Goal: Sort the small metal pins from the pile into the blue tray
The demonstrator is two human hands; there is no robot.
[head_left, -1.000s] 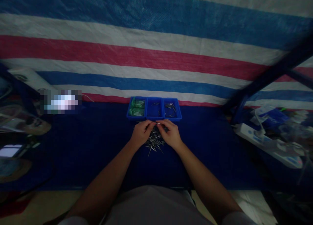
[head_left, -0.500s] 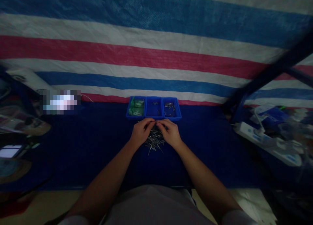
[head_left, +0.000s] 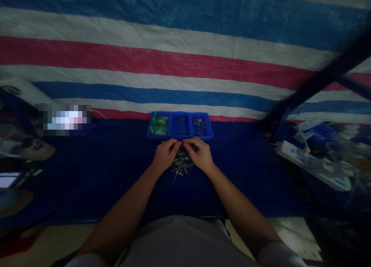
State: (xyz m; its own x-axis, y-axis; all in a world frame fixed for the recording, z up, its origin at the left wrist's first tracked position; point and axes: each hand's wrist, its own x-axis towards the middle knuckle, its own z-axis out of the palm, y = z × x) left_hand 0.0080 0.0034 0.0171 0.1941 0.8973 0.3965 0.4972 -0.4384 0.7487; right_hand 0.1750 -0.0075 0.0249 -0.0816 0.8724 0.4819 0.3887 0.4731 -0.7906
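Note:
A loose pile of thin metal rods lies on the blue tabletop below my fingers. My left hand is closed in a pinch over the pile's left side. From the right, my right hand pinches too, its fingertips almost meeting those of the left. A thin metal rod spans the gap between both sets of fingertips; its exact shape is too small to tell. Just beyond the hands sits a blue three-compartment tray, with green packets in its left section and small metal pieces in the other two.
Striped sheeting hangs behind the blue table. At right, a white power strip lies beside a dark metal frame and plastic bags. A blurred-out bright patch and a phone-like screen are on the left.
The view has shifted slightly, so the tray and pile appear a little further left and up. Both hands stay pinched together; the rod between the fingertips shows more clearly now.

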